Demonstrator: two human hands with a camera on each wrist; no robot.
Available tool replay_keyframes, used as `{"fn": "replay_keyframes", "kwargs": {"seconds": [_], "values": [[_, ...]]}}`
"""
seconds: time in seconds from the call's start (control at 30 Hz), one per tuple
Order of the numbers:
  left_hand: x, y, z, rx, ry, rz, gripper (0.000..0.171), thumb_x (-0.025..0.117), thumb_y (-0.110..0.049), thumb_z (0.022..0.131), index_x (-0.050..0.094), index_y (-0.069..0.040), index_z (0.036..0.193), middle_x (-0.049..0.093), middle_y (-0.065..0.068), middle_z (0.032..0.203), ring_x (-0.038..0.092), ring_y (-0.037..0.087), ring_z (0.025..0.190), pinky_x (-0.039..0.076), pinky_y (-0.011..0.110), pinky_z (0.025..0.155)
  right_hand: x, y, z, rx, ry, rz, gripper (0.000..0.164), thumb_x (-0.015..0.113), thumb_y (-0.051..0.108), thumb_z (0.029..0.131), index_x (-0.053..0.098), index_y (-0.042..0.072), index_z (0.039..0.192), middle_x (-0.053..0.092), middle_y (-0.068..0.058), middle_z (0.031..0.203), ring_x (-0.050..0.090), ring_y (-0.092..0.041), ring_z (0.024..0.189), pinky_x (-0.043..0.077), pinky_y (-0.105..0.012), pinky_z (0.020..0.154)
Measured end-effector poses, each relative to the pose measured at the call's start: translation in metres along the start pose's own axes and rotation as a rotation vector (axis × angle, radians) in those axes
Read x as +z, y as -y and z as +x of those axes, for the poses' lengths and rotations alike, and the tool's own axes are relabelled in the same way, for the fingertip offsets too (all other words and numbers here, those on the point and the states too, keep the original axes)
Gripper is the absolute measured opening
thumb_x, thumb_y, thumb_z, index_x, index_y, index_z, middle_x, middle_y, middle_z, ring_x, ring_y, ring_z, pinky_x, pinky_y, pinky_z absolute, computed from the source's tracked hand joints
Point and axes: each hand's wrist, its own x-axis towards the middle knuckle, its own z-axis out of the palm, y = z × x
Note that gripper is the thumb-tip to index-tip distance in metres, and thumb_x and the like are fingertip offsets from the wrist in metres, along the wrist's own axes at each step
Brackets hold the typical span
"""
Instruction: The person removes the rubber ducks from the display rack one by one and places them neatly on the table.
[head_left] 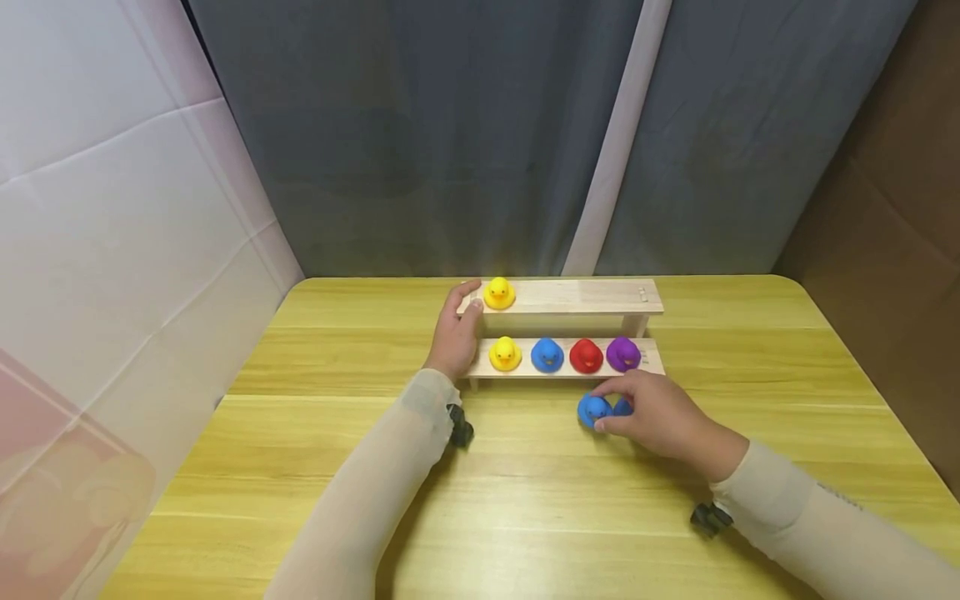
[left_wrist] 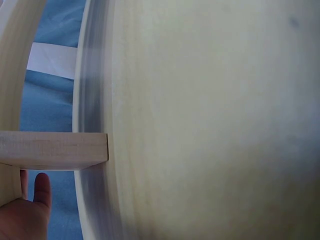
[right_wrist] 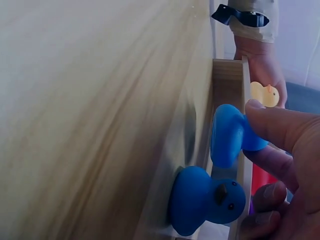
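My right hand (head_left: 663, 414) pinches a blue rubber duck (head_left: 594, 411) between thumb and index finger, just in front of a two-step wooden stand (head_left: 577, 297). In the right wrist view this held duck (right_wrist: 227, 135) is slightly off the table. A second blue duck (right_wrist: 192, 200) stands on the table beside it, mostly covered by my hand in the head view. My left hand (head_left: 454, 337) grips the stand's left end, near a yellow duck (head_left: 498, 293) on the upper step. On the lower step are yellow (head_left: 505, 355), blue (head_left: 547, 356), red (head_left: 586, 357) and purple (head_left: 623, 355) ducks.
The stand is near the back of a wood-grain table (head_left: 510, 517). Behind the table hangs a dark grey curtain (head_left: 435, 150) with a pale strip (head_left: 618, 133). A white sheet (head_left: 127, 167) is at left, a brown panel (head_left: 885, 217) at right.
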Motion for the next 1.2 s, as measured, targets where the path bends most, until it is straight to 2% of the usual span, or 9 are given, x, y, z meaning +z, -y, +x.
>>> {"fn": "replay_keyframes", "kwargs": {"seconds": [0.13, 0.23, 0.33, 0.5, 0.6, 0.73, 0.97, 1.2], "values": [[0.0001, 0.0000, -0.0001, -0.002, -0.002, 0.002, 0.045, 0.045, -0.032, 0.110, 0.048, -0.025, 0.154, 0.051, 0.005, 0.149, 0.054, 0.028, 0.108, 0.037, 0.047, 0.113, 0.0021, -0.0011, -0.0006, -0.003, -0.014, -0.038, 0.037, 0.090, 0.032, 0.085, 0.079, 0.019, 0.118, 0.068, 0.000, 0.105, 0.056, -0.021, 0.089, 0.046, -0.035, 0.077], [0.0004, -0.0003, -0.0003, -0.005, 0.000, -0.001, 0.045, 0.044, -0.032, 0.111, 0.048, -0.025, 0.155, 0.052, 0.008, 0.145, 0.053, 0.035, 0.092, 0.039, 0.046, 0.107, 0.0035, -0.0016, -0.0012, 0.003, -0.020, -0.062, 0.038, 0.090, 0.034, 0.085, 0.079, 0.020, 0.119, 0.070, -0.003, 0.112, 0.058, -0.022, 0.091, 0.048, -0.036, 0.079], [0.0004, -0.0002, 0.0001, -0.004, 0.003, -0.009, 0.044, 0.044, -0.032, 0.111, 0.048, -0.025, 0.155, 0.051, 0.007, 0.147, 0.052, 0.041, 0.091, 0.038, 0.045, 0.107, 0.0049, -0.0013, -0.0016, 0.001, -0.023, -0.077, 0.039, 0.089, 0.034, 0.085, 0.079, 0.019, 0.119, 0.071, -0.005, 0.117, 0.058, -0.020, 0.090, 0.048, -0.036, 0.079], [0.0001, -0.0002, 0.0005, -0.002, 0.006, -0.015, 0.045, 0.044, -0.031, 0.111, 0.048, -0.024, 0.155, 0.051, 0.007, 0.148, 0.051, 0.041, 0.087, 0.038, 0.044, 0.107, 0.0056, 0.0004, -0.0014, 0.007, -0.024, -0.089, 0.039, 0.089, 0.033, 0.085, 0.079, 0.019, 0.120, 0.070, -0.006, 0.116, 0.056, -0.018, 0.086, 0.047, -0.035, 0.076], [-0.0002, 0.0000, 0.0003, -0.003, 0.006, -0.014, 0.044, 0.044, -0.031, 0.111, 0.048, -0.024, 0.155, 0.051, 0.007, 0.148, 0.053, 0.037, 0.091, 0.038, 0.044, 0.108, 0.0060, 0.0010, -0.0013, 0.010, -0.025, -0.101, 0.039, 0.089, 0.033, 0.085, 0.079, 0.019, 0.119, 0.070, -0.005, 0.115, 0.056, -0.017, 0.085, 0.047, -0.035, 0.075], [-0.0002, 0.0012, 0.0010, 0.009, 0.009, -0.018, 0.045, 0.044, -0.029, 0.111, 0.047, -0.021, 0.156, 0.048, 0.006, 0.154, 0.053, 0.031, 0.116, 0.035, 0.046, 0.115, 0.0074, 0.0009, -0.0009, 0.003, -0.027, -0.124, 0.037, 0.089, 0.034, 0.084, 0.080, 0.020, 0.117, 0.070, -0.003, 0.113, 0.056, -0.016, 0.084, 0.047, -0.035, 0.075], [-0.0001, 0.0020, 0.0015, 0.015, 0.004, -0.010, 0.046, 0.044, -0.030, 0.111, 0.047, -0.020, 0.156, 0.047, 0.005, 0.158, 0.051, 0.029, 0.128, 0.033, 0.050, 0.120, 0.0082, 0.0011, 0.0006, 0.002, -0.021, -0.140, 0.035, 0.089, 0.035, 0.085, 0.080, 0.021, 0.116, 0.072, -0.001, 0.115, 0.056, -0.015, 0.085, 0.047, -0.036, 0.077], [-0.0002, -0.0002, 0.0003, 0.010, 0.000, 0.009, 0.046, 0.044, -0.031, 0.111, 0.048, -0.021, 0.155, 0.045, 0.004, 0.161, 0.045, 0.026, 0.141, 0.028, 0.051, 0.125, 0.0065, -0.0003, 0.0026, 0.009, -0.017, -0.137, 0.038, 0.090, 0.035, 0.084, 0.080, 0.021, 0.117, 0.073, 0.005, 0.106, 0.056, -0.014, 0.082, 0.045, -0.035, 0.073]]}}
